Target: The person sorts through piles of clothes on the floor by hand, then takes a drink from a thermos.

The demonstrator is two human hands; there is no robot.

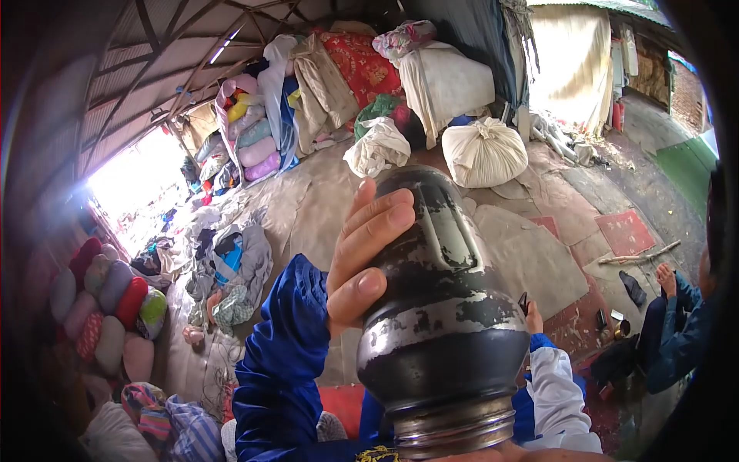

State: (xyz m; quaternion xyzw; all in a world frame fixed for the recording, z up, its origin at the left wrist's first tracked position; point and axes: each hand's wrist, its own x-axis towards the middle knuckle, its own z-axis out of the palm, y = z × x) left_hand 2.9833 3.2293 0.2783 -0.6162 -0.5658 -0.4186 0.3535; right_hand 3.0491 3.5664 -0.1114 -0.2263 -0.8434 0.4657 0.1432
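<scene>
A large dark metal flask (439,331) with worn, chipped paint fills the middle of the view, its ridged silvery neck at the bottom edge. My left hand (366,258), in a blue sleeve, is closed round the flask's left side, with the fingers showing and the palm hidden. Lower right, beyond the flask, my right hand (533,316) shows in part beside a white sleeve with a blue cuff. It is closed on a small dark object (524,302) too hidden to name. Some skin shows at the bottom edge below the flask's neck.
Another person (681,323) sits at the far right, hands together, near a stick (639,254). Stuffed bundles (108,308) are piled at left, with loose clothes (239,262) nearby. A tied white sack (485,154) and covered stacks (450,85) stand at the back.
</scene>
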